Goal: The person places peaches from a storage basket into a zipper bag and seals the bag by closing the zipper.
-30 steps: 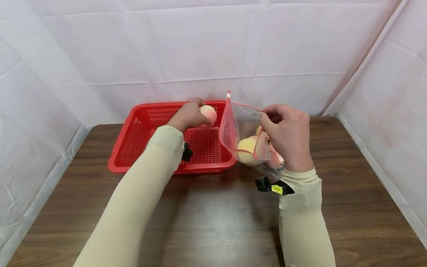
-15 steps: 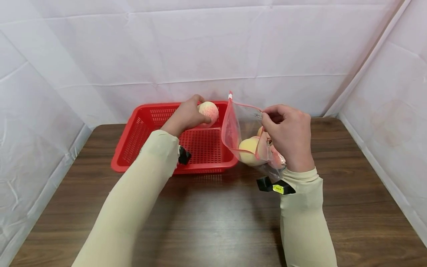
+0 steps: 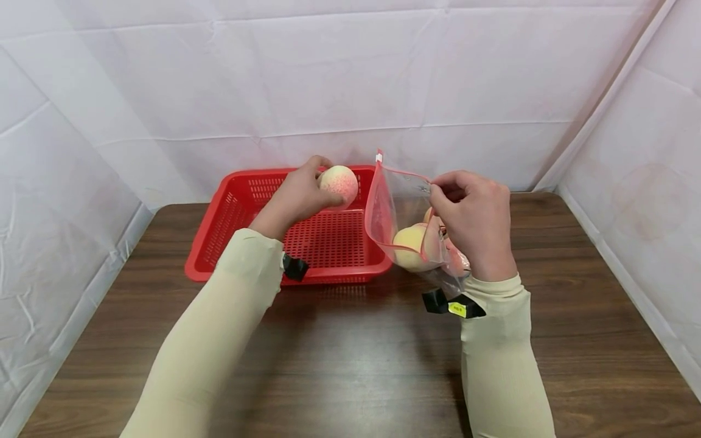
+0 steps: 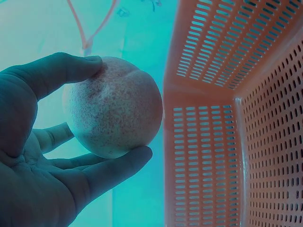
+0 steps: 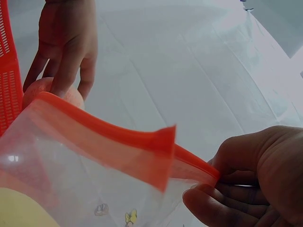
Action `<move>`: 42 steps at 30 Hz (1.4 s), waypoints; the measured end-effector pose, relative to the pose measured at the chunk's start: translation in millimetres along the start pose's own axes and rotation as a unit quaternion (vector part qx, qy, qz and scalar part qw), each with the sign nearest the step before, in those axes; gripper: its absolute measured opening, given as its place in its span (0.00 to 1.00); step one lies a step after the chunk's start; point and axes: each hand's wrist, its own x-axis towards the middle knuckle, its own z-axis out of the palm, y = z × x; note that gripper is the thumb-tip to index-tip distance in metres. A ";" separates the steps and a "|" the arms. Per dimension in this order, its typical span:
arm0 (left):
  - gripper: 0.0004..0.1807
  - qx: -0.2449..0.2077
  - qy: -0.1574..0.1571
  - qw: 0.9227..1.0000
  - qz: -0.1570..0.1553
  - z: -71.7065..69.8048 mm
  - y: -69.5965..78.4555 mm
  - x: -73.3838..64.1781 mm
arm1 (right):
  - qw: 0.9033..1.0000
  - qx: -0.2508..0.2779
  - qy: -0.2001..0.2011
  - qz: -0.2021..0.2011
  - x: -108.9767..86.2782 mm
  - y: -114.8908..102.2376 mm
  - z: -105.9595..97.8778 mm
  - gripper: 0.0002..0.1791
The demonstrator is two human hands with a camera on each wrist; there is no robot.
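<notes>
My left hand [image 3: 301, 193] holds a pale yellow and pink peach [image 3: 338, 185] over the right back part of a red plastic basket [image 3: 199, 243]. In the left wrist view the thumb and fingers curl round the peach [image 4: 113, 109]. My right hand [image 3: 476, 219] pinches the rim of a clear zip bag [image 3: 402, 194] with a red edge, between thumb and fingers. The mouth of the bag gapes toward the left. Inside lie a yellow peach [image 3: 409, 246] and more pinkish fruit, partly hidden by the right hand.
The basket's slotted bottom [image 3: 328, 237] shows. It stands near the back of a dark wooden table [image 3: 350, 365], its right end against the bag. White cloth walls [image 3: 328, 73] rise behind and at both sides.
The left hand has drawn slightly left and toward me, and more of its peach shows. The right hand and the bag have stayed almost still.
</notes>
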 end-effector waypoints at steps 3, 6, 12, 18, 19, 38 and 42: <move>0.38 -0.005 0.006 1.000 0.003 -1.8 0.2 -6.6 | 1.000 0.001 0.000 0.001 0.0 -0.4 0.4 0.09; 0.38 -0.017 0.009 1.000 0.010 -3.2 1.8 -13.3 | 1.000 -0.001 -0.001 0.001 0.2 -0.6 0.8 0.09; 0.39 -0.023 0.017 0.999 0.028 -4.2 6.0 -24.8 | 1.000 -0.001 -0.002 0.002 0.1 -0.9 0.7 0.09; 0.39 -0.023 0.024 0.999 0.037 -3.8 11.4 -33.6 | 1.000 -0.002 -0.002 0.001 0.0 -0.2 0.7 0.09; 0.39 -0.023 0.024 0.999 0.040 -3.5 12.5 -34.7 | 1.000 -0.002 -0.002 0.001 0.1 -0.1 0.6 0.09; 0.36 -0.026 0.037 0.993 0.107 7.4 31.3 -55.2 | 1.000 0.002 0.001 0.005 0.1 -2.2 0.0 0.10; 0.35 -0.024 0.039 0.989 0.143 11.8 35.1 -57.8 | 1.000 0.005 -0.001 0.007 -0.2 -2.9 0.1 0.09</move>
